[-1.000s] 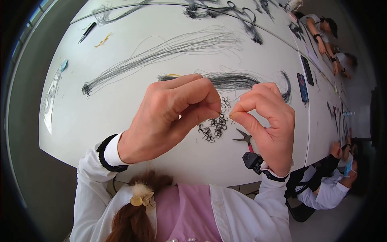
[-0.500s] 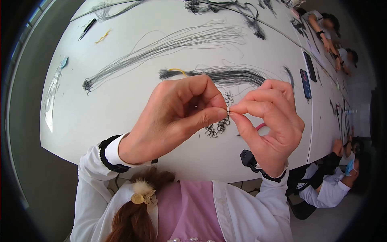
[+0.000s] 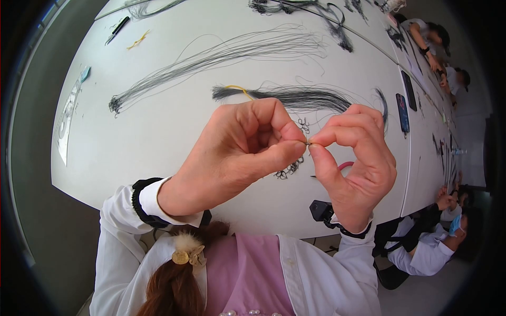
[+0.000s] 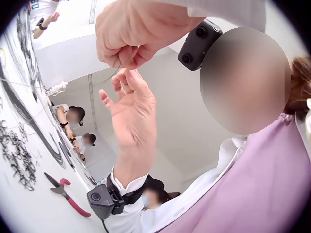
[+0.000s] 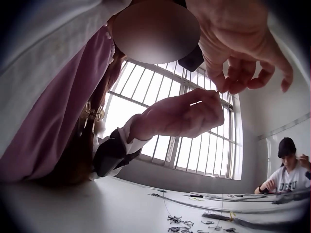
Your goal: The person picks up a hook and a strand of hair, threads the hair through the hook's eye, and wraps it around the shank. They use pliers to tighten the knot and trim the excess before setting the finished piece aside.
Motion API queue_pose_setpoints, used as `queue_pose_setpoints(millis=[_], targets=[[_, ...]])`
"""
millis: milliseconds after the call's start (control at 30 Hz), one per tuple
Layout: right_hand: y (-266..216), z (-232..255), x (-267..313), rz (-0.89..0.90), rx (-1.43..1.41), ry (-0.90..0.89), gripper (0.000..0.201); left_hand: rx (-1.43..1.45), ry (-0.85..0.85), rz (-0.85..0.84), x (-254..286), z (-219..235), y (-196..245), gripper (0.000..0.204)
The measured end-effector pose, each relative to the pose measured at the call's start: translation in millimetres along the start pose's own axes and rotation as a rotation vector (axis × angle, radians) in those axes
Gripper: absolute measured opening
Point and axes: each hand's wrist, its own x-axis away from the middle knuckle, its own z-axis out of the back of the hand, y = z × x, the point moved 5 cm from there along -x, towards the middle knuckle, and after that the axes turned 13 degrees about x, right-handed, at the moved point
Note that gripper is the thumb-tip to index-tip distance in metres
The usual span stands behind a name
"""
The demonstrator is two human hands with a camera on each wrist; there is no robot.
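Observation:
My left hand (image 3: 242, 155) and right hand (image 3: 358, 152) meet fingertip to fingertip above the table. Thumb and index finger of each pinch a small dark piece (image 3: 308, 143), mostly covered by the fingertips; I cannot tell its kind. A thin line (image 4: 119, 63) shows at the pinch in the left wrist view. Below the hands lies a pile of small black hooks (image 3: 289, 171), partly hidden by the left hand. Beyond it rests a bundle of dark fishing line (image 3: 308, 99) with a yellow tie (image 3: 237, 87). Red-handled pliers (image 4: 63, 190) lie beside the hooks, mostly behind the right hand in the head view.
A looser bundle of lines (image 3: 211, 60) stretches across the white table (image 3: 105, 158), hooks at its left end. Farther out are a black pen (image 3: 117, 30), yellow strands (image 3: 138, 40), a clear template (image 3: 67, 126) and phones (image 3: 402, 112). Other people (image 3: 421, 42) sit at the right.
One second ago the fingertips stood apart with a thin line between them. They have come together at the small dark piece, and both hands have shifted slightly right.

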Motion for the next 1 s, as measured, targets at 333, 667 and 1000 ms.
queue_pose_setpoints(millis=[333, 667, 1000], targets=[[-2, 0, 4, -0.043, -0.03, 0.031, 0.018, -0.16, 0.015, -0.197, 8, -3, -1, 0.008], [-6, 3, 4, -0.007, -0.016, 0.043, 0.019, -0.321, 0.005, -0.297, 12, -8, 4, 0.009], [-8, 6, 5, -0.029, -0.013, 0.012, 0.021, -0.462, -0.035, -0.449, 15, -13, 9, 0.008]])
